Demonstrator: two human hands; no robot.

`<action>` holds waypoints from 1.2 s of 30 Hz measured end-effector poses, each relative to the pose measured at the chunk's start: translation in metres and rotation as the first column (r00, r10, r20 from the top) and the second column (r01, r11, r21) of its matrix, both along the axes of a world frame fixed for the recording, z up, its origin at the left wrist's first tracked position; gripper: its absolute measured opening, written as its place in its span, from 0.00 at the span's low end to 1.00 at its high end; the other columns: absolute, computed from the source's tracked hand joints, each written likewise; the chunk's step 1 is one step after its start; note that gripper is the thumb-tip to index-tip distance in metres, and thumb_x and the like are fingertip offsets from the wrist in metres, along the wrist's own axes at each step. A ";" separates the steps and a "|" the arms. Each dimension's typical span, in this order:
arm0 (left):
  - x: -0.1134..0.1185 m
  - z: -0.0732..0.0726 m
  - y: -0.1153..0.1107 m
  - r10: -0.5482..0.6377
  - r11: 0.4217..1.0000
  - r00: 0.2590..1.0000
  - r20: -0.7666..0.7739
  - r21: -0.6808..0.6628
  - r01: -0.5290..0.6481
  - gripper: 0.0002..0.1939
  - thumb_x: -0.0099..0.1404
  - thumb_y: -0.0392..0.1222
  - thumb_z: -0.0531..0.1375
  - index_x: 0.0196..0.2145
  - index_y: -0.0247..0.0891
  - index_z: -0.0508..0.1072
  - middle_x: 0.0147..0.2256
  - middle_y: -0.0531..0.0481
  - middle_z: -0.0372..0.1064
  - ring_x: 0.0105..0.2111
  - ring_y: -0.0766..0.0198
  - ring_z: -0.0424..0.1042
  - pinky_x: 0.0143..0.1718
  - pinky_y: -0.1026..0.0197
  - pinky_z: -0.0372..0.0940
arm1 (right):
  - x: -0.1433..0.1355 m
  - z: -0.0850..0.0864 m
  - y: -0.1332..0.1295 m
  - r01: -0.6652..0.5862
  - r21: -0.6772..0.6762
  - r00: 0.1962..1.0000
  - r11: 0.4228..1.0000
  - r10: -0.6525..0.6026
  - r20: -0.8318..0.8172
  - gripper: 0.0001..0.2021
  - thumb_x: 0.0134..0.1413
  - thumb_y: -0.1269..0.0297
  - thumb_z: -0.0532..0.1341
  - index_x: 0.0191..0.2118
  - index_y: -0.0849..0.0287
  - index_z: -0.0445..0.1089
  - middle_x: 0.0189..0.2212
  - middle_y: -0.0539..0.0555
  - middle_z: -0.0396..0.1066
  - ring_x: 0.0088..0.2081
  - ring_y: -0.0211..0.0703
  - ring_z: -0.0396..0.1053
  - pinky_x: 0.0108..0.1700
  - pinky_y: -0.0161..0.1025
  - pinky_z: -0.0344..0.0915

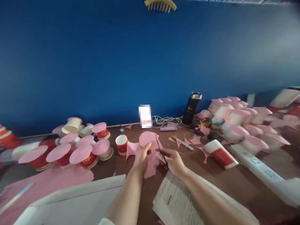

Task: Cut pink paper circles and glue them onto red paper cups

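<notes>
Left hand (142,153) forward, tight on pink disc (147,138) — right hand (174,160), angled inward, around scissors (163,156)

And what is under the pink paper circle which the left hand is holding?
Pink scraps show around the pink paper circle, over the brown table. What lies directly beneath cannot be seen: the circle and the left hand cover it.

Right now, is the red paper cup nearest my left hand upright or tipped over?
Upright: the red paper cup stands on the brown tabletop with its open white mouth facing up.
</notes>
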State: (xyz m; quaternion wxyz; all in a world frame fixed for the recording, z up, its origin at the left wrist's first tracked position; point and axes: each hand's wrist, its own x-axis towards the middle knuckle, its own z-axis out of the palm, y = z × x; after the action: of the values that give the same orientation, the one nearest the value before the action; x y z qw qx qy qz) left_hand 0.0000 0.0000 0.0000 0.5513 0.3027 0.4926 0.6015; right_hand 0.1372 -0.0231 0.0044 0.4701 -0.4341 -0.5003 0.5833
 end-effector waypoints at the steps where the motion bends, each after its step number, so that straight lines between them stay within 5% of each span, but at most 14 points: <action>1: 0.000 0.000 0.000 -0.006 1.000 1.000 0.003 0.004 0.006 0.18 0.49 0.52 0.66 0.26 0.33 0.71 0.19 0.55 0.64 0.18 0.72 0.60 0.23 0.66 0.55 | 0.000 0.001 -0.001 -0.004 0.000 1.000 1.000 0.004 -0.003 0.21 0.42 0.55 0.68 0.40 0.65 0.75 0.20 0.47 0.61 0.21 0.31 0.54 0.23 0.32 0.50; 16: -0.002 0.001 0.001 -0.029 0.998 0.995 0.095 0.057 0.024 0.16 0.50 0.49 0.66 0.24 0.34 0.68 0.19 0.55 0.62 0.20 0.72 0.59 0.24 0.66 0.53 | 0.001 0.014 -0.006 -0.011 -0.005 0.993 1.000 0.012 0.118 0.23 0.45 0.51 0.66 0.43 0.65 0.75 0.17 0.47 0.61 0.20 0.32 0.56 0.22 0.32 0.50; 36: 0.000 -0.003 0.001 0.029 0.999 0.999 0.014 0.020 -0.030 0.21 0.48 0.55 0.67 0.25 0.33 0.70 0.20 0.53 0.64 0.20 0.70 0.61 0.24 0.66 0.55 | -0.001 0.020 -0.008 -0.003 -0.040 0.993 0.999 0.007 0.114 0.26 0.41 0.49 0.67 0.41 0.66 0.75 0.17 0.47 0.61 0.19 0.32 0.56 0.20 0.32 0.51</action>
State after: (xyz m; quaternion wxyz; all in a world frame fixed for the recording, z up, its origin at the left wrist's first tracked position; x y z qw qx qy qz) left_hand 0.0000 0.0014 -0.0025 0.5425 0.2969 0.4872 0.6166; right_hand 0.1360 -0.0312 0.0244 0.4303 -0.4749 -0.5156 0.5686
